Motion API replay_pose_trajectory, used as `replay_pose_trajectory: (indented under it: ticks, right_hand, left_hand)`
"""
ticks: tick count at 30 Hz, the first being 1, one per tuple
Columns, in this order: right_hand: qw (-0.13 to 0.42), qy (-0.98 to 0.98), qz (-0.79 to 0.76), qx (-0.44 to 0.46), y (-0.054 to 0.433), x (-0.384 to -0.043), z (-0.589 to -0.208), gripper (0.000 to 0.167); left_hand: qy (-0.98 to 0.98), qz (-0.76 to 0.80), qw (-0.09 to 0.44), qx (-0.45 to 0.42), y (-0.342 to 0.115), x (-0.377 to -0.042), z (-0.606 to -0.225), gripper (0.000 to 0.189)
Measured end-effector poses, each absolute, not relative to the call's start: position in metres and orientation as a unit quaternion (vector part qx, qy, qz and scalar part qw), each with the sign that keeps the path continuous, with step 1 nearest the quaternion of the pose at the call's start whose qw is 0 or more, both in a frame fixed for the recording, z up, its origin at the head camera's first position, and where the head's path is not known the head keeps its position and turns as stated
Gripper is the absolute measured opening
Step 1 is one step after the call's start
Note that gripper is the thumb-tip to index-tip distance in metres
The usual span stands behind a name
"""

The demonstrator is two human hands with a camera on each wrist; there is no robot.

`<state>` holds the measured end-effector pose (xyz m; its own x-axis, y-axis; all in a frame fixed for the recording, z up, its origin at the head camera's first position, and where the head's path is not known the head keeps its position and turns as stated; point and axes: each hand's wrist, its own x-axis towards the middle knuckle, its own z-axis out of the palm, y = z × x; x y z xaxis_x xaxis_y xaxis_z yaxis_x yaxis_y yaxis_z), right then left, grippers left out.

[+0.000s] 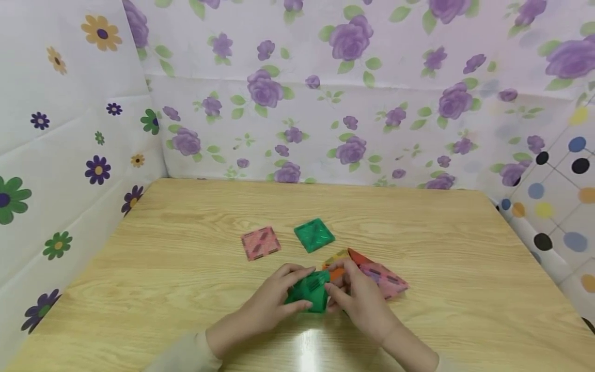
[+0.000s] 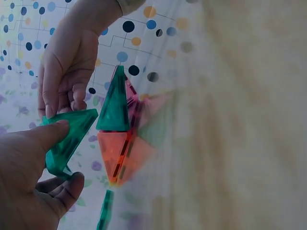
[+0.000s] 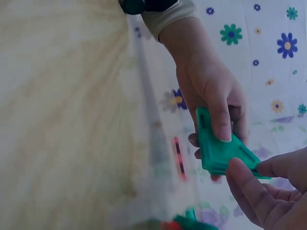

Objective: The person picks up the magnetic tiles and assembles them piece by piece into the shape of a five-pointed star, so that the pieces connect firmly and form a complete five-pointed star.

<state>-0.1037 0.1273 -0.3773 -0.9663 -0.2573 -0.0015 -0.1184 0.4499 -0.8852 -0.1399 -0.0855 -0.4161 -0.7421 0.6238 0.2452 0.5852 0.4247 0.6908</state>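
Note:
My left hand [image 1: 274, 299] grips a translucent green magnetic tile piece [image 1: 316, 294], thumb on one face and fingers around the other side. In the right wrist view, this piece [image 3: 223, 151] looks like stacked or folded triangular tiles. With its fingertips, my right hand [image 1: 364, 302] pinches a corner of the same piece. Just behind that hand lies an assembly of joined tiles [image 1: 388, 281] in pink, orange and yellow, partly hidden by the fingers. A green triangular tile [image 2: 115, 105] stands on this assembly in the left wrist view.
Beyond the hands, a pink square tile [image 1: 261, 243] and a green square tile [image 1: 314, 235] lie flat on the wooden table [image 1: 162, 274]. Flower-printed cloth [image 1: 307, 103] hangs along the back edge, with patterned cloth at both sides.

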Motion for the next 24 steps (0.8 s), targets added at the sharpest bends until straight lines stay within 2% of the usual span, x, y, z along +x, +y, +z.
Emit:
replay_pose_trajectory:
  ticks: [5,10,14,18,24]
  right_hand:
    - [0.056,0.873,-0.462,-0.146,0.138,-0.120,-0.370,0.035]
    - [0.054,0.906,-0.399,-0.132,0.143,-0.134,-0.366,0.028]
    - [0.058,0.915,-0.382,-0.113,0.146,-0.141,-0.367,0.024]
    - [0.063,0.919,-0.375,-0.101,0.148,-0.144,-0.371,0.025]
    - [0.048,0.931,-0.349,-0.092,0.148,-0.145,-0.373,0.027]
  left_hand:
    - [0.838,0.420,0.034,0.346,-0.077,-0.158,-0.414,0.055]
    - [0.828,0.445,0.050,0.338,-0.070,-0.172,-0.415,0.039]
    - [0.813,0.476,0.086,0.324,-0.066,-0.180,-0.421,0.029]
    - [0.802,0.495,0.121,0.311,-0.064,-0.185,-0.425,0.028]
    - [0.810,0.489,0.117,0.301,-0.060,-0.186,-0.426,0.031]
